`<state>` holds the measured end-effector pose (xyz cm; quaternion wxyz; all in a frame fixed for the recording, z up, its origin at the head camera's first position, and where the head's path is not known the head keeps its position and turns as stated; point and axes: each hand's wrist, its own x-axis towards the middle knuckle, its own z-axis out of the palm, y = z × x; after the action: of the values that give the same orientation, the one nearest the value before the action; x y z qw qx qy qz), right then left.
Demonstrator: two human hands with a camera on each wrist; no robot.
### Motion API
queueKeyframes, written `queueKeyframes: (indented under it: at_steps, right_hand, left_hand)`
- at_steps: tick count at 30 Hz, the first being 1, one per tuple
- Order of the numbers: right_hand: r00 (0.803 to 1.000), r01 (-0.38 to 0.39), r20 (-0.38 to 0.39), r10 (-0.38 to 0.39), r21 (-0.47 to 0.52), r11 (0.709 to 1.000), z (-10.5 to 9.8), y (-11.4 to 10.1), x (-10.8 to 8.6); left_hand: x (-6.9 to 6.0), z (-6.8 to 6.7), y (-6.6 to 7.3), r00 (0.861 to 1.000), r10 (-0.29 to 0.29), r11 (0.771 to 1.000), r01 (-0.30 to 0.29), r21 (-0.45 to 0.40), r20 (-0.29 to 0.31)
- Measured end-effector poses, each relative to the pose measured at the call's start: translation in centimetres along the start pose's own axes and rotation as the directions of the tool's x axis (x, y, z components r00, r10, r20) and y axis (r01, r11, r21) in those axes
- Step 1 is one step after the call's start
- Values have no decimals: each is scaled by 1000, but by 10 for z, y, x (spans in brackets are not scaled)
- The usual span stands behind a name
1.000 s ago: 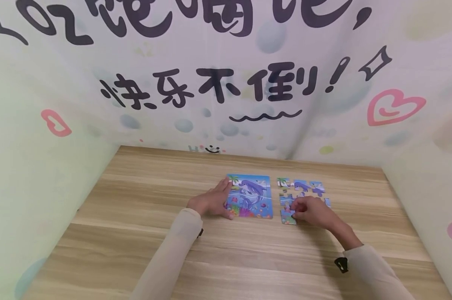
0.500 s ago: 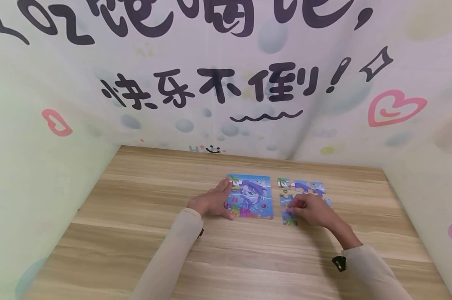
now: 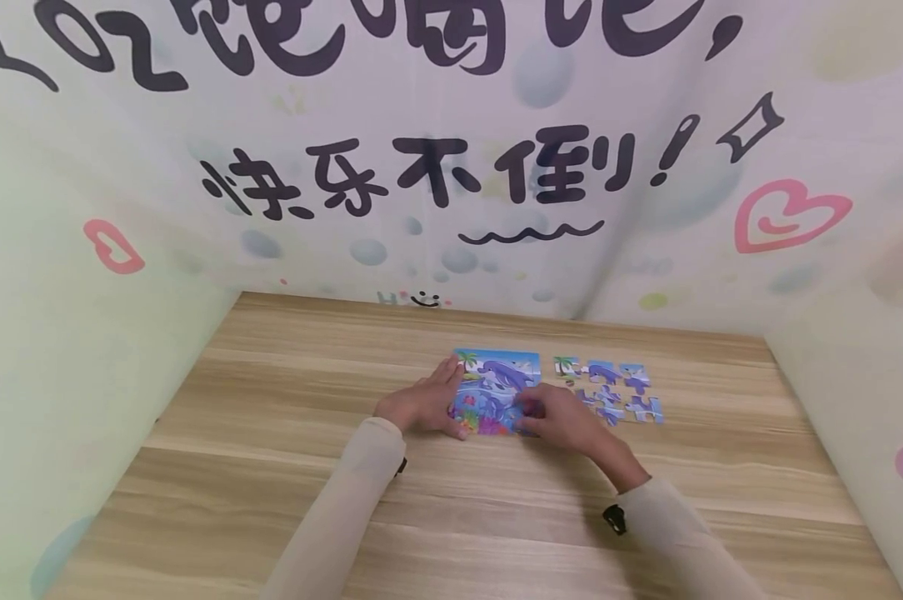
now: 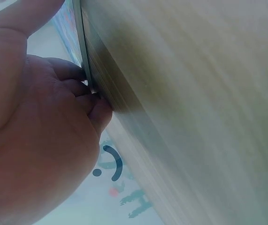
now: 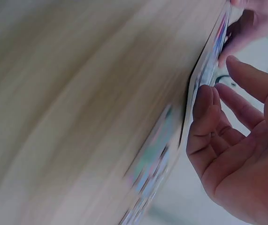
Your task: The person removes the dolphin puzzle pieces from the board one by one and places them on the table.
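Observation:
A square dolphin jigsaw puzzle (image 3: 500, 367) lies flat on the table. My left hand (image 3: 421, 404) rests along its left edge, thumb spread toward the near corner; in the left wrist view the fingertips touch the board's edge. My right hand (image 3: 567, 417) is over the puzzle's lower right part, covering it. Seen from the right wrist, the right thumb (image 5: 248, 77) stands apart from the bent fingers, with no piece visible between them. Loose puzzle pieces (image 3: 603, 372) lie in rows to the right, some hidden by the right hand.
The wood-grain table (image 3: 286, 358) reaches back to a printed cloth wall (image 3: 331, 250) with large black writing. Pale side walls stand at left and right. A black strap piece (image 3: 615, 518) shows at the right sleeve.
My right hand has moved left from the loose pieces onto the puzzle's right side. The loose pieces at the lower left are now hidden behind it. My left hand has stayed put.

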<state>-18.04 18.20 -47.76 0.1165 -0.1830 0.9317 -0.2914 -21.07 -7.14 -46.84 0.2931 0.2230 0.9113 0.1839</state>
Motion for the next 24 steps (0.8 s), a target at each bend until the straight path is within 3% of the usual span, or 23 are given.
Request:
queueKeyframes:
  at_steps: [11, 24]
  right_hand:
    - [997, -38, 53, 47, -169, 985, 14, -25, 18]
    - [998, -44, 39, 49, -122, 992, 15, -26, 20]
  left_hand:
    - [1, 1, -1, 1000, 3, 1000, -3, 4, -9]
    - [-1, 0, 0, 1000, 1, 1000, -1, 12, -9]
